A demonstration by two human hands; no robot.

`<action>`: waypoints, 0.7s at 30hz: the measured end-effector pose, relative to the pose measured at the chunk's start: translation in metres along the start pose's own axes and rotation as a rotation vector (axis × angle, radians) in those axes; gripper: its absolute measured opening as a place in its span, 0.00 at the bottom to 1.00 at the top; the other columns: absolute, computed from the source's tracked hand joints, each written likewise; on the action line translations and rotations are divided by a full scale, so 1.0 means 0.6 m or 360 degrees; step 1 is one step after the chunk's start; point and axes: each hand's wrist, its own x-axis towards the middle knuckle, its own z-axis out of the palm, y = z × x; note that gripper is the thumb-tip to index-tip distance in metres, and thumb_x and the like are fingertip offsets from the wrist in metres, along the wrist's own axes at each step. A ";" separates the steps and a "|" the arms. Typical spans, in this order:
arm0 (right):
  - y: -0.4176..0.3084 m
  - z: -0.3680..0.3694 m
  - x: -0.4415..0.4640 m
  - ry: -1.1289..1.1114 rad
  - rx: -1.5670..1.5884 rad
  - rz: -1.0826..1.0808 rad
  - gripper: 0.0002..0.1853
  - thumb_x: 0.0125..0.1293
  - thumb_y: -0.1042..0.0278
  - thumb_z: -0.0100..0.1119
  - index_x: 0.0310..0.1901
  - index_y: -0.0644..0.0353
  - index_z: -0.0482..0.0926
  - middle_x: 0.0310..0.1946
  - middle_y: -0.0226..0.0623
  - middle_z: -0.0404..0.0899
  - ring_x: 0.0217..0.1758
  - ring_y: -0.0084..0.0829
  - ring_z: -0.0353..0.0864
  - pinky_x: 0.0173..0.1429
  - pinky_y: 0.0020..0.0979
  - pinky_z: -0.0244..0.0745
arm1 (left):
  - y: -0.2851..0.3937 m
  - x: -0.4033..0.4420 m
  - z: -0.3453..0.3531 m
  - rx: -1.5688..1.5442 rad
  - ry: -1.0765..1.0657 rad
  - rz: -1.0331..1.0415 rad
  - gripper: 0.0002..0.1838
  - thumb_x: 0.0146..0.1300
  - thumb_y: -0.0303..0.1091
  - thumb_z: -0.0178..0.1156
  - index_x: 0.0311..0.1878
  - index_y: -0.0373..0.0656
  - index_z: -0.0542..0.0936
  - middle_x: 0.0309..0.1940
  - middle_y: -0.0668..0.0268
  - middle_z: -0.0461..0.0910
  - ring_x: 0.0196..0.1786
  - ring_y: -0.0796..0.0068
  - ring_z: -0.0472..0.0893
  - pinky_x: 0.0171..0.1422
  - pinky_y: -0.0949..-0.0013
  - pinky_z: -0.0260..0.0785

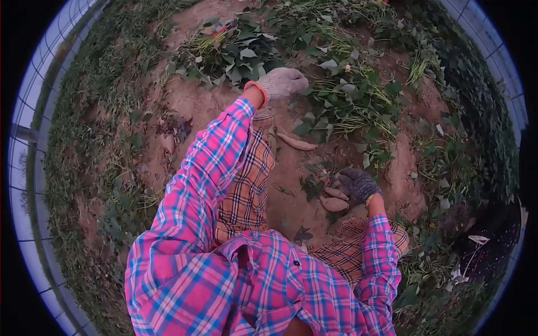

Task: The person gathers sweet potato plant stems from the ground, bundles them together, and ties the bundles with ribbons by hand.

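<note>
My left hand [278, 84], in a pale work glove with an orange cuff, is held out over the soil beside the leafy vines. Its fingers are curled closed, and whatever they may hold is hidden. Low at the right, my right hand [358, 184] wears a dark grey glove and reaches down to the ground. Its fingers are bent, with their tips out of sight. Right beside it lie a reddish sweet potato [334, 204] and a second sweet potato [337, 194]. A longer sweet potato [297, 142] rests on bare soil between the two hands.
Cut vines with green leaves [358, 101] spread ahead and to the right. A vine bundle with a red tie [218, 35] lies at the top. Another root [168, 143] sits in the soil at left. Dark spotted cloth [493, 241] lies at far right.
</note>
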 end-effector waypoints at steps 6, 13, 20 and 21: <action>-0.009 -0.014 -0.012 0.0049 0.0016 0.0105 0.21 0.63 0.53 0.52 0.52 0.57 0.75 0.51 0.45 0.74 0.56 0.43 0.72 0.59 0.37 0.66 | -0.026 -0.105 -0.063 -0.1013 0.0541 0.0113 0.17 0.64 0.45 0.54 0.47 0.42 0.75 0.35 0.71 0.78 0.34 0.84 0.74 0.43 0.77 0.68; 0.010 0.014 -0.020 0.0006 0.0067 -0.0100 0.20 0.63 0.56 0.53 0.51 0.60 0.75 0.49 0.47 0.75 0.54 0.44 0.73 0.57 0.37 0.68 | -0.249 -0.413 -0.079 -0.0393 0.0567 -0.0861 0.13 0.65 0.40 0.51 0.42 0.38 0.75 0.30 0.72 0.75 0.33 0.81 0.73 0.39 0.74 0.68; 0.019 0.033 -0.022 -0.0118 -0.0055 0.0064 0.20 0.63 0.55 0.53 0.51 0.59 0.76 0.50 0.48 0.75 0.55 0.45 0.73 0.58 0.38 0.66 | -0.381 -0.641 0.041 -0.1027 0.0555 -0.1524 0.18 0.62 0.48 0.52 0.36 0.40 0.75 0.27 0.68 0.75 0.29 0.76 0.75 0.33 0.72 0.68; 0.018 0.035 -0.023 -0.0125 -0.0078 0.0089 0.20 0.63 0.55 0.53 0.51 0.59 0.76 0.50 0.48 0.75 0.55 0.45 0.73 0.58 0.39 0.66 | -0.359 -0.634 0.051 -0.0952 0.0639 -0.1628 0.20 0.63 0.51 0.51 0.37 0.40 0.76 0.28 0.67 0.76 0.30 0.74 0.76 0.34 0.71 0.69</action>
